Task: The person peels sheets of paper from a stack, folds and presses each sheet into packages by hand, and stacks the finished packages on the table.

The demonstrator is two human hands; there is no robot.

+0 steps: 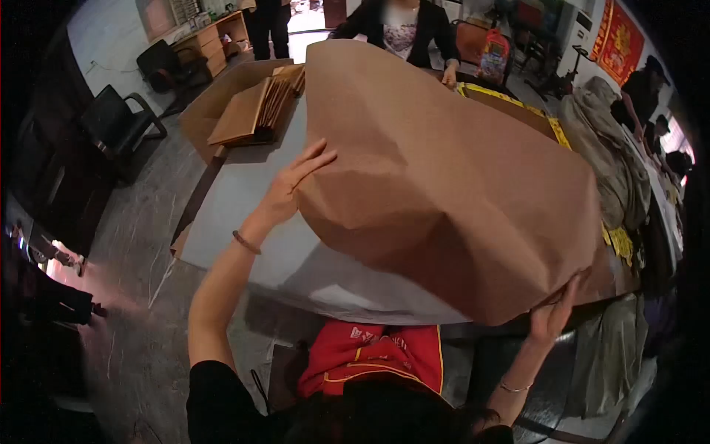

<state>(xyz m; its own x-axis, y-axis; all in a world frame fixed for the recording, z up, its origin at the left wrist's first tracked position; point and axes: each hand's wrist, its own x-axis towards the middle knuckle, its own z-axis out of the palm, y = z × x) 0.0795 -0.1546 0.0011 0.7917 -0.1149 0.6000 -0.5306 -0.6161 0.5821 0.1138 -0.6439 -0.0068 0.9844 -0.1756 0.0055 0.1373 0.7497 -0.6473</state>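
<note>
A large sheet of brown paper (458, 170) bulges up over the table in front of me, creased near its lower edge. My left hand (285, 189) grips its left edge, with fingertips on top of the sheet. At the lower right corner, my right hand (553, 314) has its fingers closed on the paper's edge. Under the sheet lies a pale grey-white surface (229, 200). A person's hand (450, 74) is close to the far edge of the paper, and whether it touches the sheet is unclear.
Folded brown cardboard (248, 115) is stacked at the table's back left. Yellow strips (492, 92) and grey-green cloth (603, 148) are on the right. Black chairs (122, 122) stand at the left. Across the table is a person (429, 33); others stand farther off.
</note>
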